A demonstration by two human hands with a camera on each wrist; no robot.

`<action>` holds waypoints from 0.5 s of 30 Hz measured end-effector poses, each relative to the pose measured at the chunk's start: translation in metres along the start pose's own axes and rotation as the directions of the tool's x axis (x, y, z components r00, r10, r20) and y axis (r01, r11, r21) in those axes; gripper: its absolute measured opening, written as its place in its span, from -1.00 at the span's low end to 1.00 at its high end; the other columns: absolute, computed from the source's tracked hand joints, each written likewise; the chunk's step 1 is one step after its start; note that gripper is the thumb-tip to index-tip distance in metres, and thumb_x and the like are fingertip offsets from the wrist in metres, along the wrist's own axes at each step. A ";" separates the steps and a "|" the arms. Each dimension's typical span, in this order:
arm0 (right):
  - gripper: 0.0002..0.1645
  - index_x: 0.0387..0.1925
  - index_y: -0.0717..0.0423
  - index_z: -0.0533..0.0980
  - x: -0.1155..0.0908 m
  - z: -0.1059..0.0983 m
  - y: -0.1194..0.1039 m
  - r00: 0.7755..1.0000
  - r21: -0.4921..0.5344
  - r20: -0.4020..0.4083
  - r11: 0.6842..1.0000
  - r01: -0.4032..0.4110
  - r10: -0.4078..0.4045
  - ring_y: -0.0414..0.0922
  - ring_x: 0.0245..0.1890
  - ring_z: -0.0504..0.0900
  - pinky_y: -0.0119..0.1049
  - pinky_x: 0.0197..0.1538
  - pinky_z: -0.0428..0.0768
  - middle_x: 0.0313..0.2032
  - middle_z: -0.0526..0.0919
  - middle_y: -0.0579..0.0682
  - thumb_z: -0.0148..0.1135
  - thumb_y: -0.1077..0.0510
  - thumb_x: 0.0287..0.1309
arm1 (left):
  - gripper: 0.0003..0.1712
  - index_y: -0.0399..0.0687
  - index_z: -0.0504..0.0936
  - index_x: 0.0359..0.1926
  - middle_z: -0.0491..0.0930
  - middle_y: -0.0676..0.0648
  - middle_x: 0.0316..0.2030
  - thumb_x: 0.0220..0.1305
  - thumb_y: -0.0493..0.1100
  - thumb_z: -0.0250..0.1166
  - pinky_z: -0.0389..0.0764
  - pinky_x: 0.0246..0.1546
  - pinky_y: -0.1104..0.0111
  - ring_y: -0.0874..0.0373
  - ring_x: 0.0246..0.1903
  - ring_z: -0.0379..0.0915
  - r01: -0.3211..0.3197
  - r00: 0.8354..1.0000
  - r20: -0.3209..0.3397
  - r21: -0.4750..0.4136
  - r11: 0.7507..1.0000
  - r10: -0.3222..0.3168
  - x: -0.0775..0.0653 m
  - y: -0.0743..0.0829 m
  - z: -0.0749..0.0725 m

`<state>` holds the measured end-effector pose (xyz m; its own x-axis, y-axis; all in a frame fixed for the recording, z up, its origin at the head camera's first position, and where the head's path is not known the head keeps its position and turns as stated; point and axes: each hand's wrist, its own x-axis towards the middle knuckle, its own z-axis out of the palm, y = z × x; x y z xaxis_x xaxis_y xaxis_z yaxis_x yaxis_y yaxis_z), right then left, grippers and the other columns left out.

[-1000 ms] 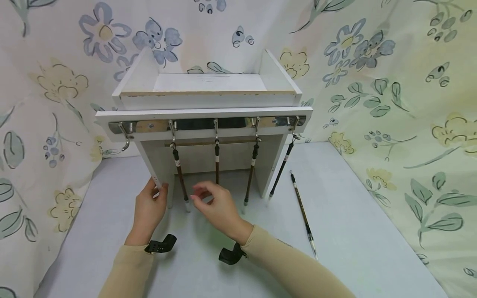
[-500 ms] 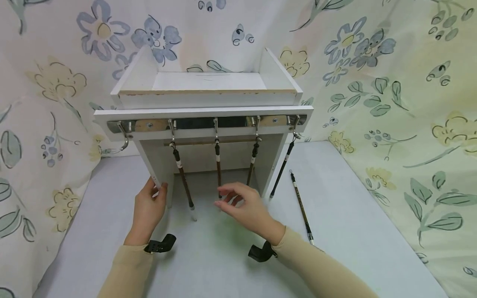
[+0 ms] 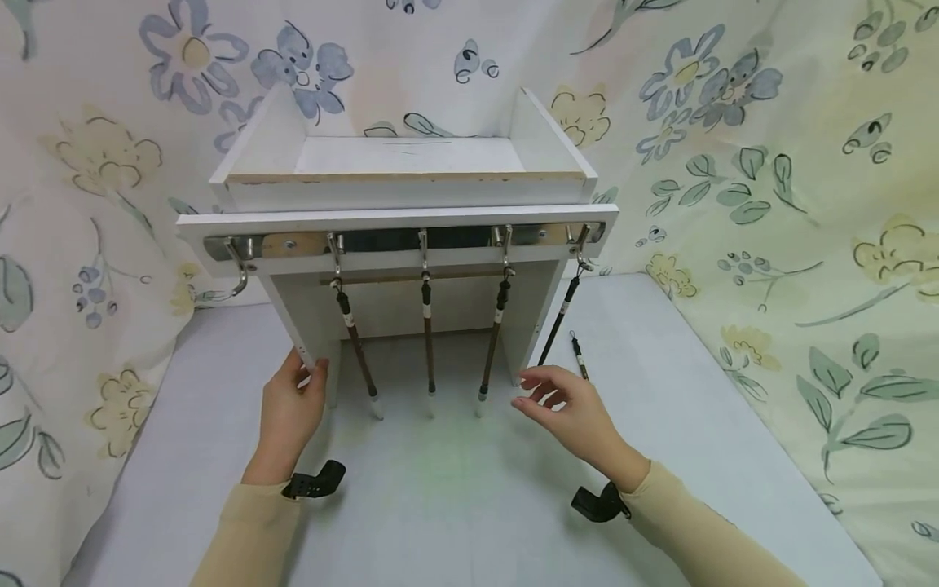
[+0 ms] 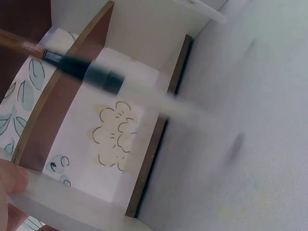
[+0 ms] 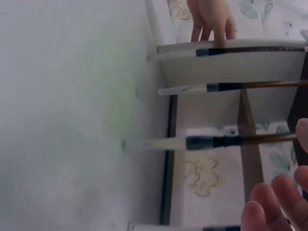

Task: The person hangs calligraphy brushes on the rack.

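My left hand (image 3: 289, 412) pinches the front edge of the left side panel (image 3: 296, 314) of a white shelf rack; its thumb (image 4: 14, 177) shows in the left wrist view. Several paintbrushes hang tips down from the rack's metal hooks. Beside the rightmost hanging paintbrush (image 3: 561, 318) is my right hand (image 3: 575, 416), fingers loosely bent and holding nothing, covering that brush's lower end. Three other hanging paintbrushes, such as the middle one (image 3: 429, 338), are left of it. Behind my right hand another paintbrush (image 3: 579, 357) lies on the table, mostly hidden.
The leftmost hook (image 3: 238, 269) carries nothing. Above the hook rail (image 3: 389, 242) the rack has an open-topped shelf (image 3: 411, 159). Floral cloth (image 3: 734, 204) surrounds the white table (image 3: 440, 522) at the back and both sides.
My right hand has moved right, from near the leftmost hanging paintbrush past the middle ones to the rightmost. The leftmost paintbrush has swung slightly. My left hand stays on the panel.
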<state>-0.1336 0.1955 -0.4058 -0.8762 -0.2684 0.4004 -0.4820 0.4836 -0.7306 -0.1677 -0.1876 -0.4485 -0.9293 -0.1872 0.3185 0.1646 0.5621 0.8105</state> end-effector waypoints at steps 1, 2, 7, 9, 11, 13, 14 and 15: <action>-0.56 -0.04 0.06 0.58 -0.002 -0.001 0.009 1.000 -0.004 -0.003 1.000 -0.009 0.009 -0.17 -0.34 0.63 -0.23 -0.32 0.66 -0.23 0.66 -0.05 0.48 0.29 -0.01 | -0.51 -0.09 0.36 0.35 0.43 -0.30 0.22 0.45 -0.12 0.08 0.61 -0.13 -0.03 -0.30 0.06 0.47 0.001 1.000 -0.001 0.001 1.000 -0.001 0.000 0.000 0.000; -0.56 -0.04 0.03 0.58 -0.003 -0.002 0.016 1.000 -0.009 -0.007 1.000 -0.023 0.023 -0.18 -0.34 0.63 -0.25 -0.31 0.66 -0.23 0.66 -0.06 0.48 0.27 -0.01 | -0.51 -0.09 0.36 0.35 0.43 -0.30 0.22 0.45 -0.13 0.08 0.61 -0.12 -0.03 -0.30 0.06 0.47 0.003 1.000 -0.002 -0.001 1.000 -0.003 -0.001 0.001 -0.001; -0.57 -0.03 -0.03 0.58 -0.009 -0.014 0.040 0.992 -0.019 -0.048 0.993 -0.117 0.116 -0.21 -0.33 0.62 -0.33 -0.29 0.66 -0.22 0.67 -0.04 0.49 0.08 0.02 | -0.47 -0.06 0.31 0.39 0.40 -0.29 0.24 0.46 -0.13 0.08 0.60 -0.10 -0.03 -0.30 0.09 0.45 0.004 1.000 0.005 0.005 1.000 -0.004 -0.001 0.002 -0.003; -0.56 -0.03 -0.05 0.58 -0.010 -0.018 0.046 0.981 -0.011 -0.080 0.984 -0.176 0.174 -0.20 -0.31 0.63 -0.35 -0.27 0.65 -0.23 0.67 -0.02 0.48 0.00 0.02 | -0.46 -0.06 0.30 0.40 0.39 -0.30 0.25 0.46 -0.13 0.07 0.59 -0.11 -0.04 -0.31 0.09 0.45 -0.003 1.000 0.006 0.007 1.000 0.003 -0.001 0.002 -0.002; -0.54 -0.03 -0.08 0.58 -0.011 -0.023 0.051 0.965 -0.003 -0.112 0.971 -0.239 0.237 -0.18 -0.29 0.63 -0.35 -0.28 0.64 -0.22 0.67 -0.05 0.47 -0.08 0.02 | -0.47 -0.08 0.30 0.39 0.40 -0.31 0.24 0.46 -0.14 0.07 0.59 -0.12 -0.05 -0.32 0.08 0.45 -0.008 1.000 0.003 0.003 1.000 0.008 -0.001 0.002 -0.002; -0.52 -0.03 -0.09 0.58 -0.012 -0.026 0.056 0.946 0.000 -0.137 0.955 -0.295 0.293 -0.15 -0.27 0.62 -0.34 -0.30 0.63 -0.22 0.67 -0.08 0.47 -0.13 0.01 | -0.48 -0.09 0.32 0.38 0.41 -0.31 0.23 0.46 -0.15 0.08 0.60 -0.13 -0.05 -0.33 0.07 0.46 -0.012 1.000 0.001 0.001 1.000 0.012 -0.001 0.001 -0.001; -0.50 -0.03 -0.09 0.57 -0.013 -0.028 0.059 0.938 -0.002 -0.144 0.948 -0.319 0.316 -0.15 -0.26 0.62 -0.34 -0.31 0.62 -0.22 0.67 -0.10 0.46 -0.15 0.01 | -0.48 -0.10 0.32 0.38 0.41 -0.32 0.23 0.46 -0.15 0.07 0.60 -0.13 -0.05 -0.33 0.06 0.46 -0.015 1.000 0.000 0.000 1.000 0.015 -0.001 0.001 -0.001; -0.49 -0.02 -0.08 0.57 -0.013 -0.029 0.061 0.931 -0.003 -0.150 0.941 -0.338 0.334 -0.14 -0.25 0.61 -0.33 -0.32 0.63 -0.22 0.67 -0.10 0.45 -0.16 0.02 | -0.48 -0.10 0.32 0.38 0.41 -0.32 0.23 0.46 -0.15 0.07 0.60 -0.13 -0.06 -0.33 0.06 0.46 -0.016 1.000 0.001 -0.002 1.000 0.016 -0.001 0.001 0.000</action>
<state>-0.1512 0.2528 -0.4397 -0.9767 0.0361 0.2117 -0.1577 0.5484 -0.8212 -0.1666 -0.1873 -0.4479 -0.9268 -0.1774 0.3310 0.1800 0.5638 0.8060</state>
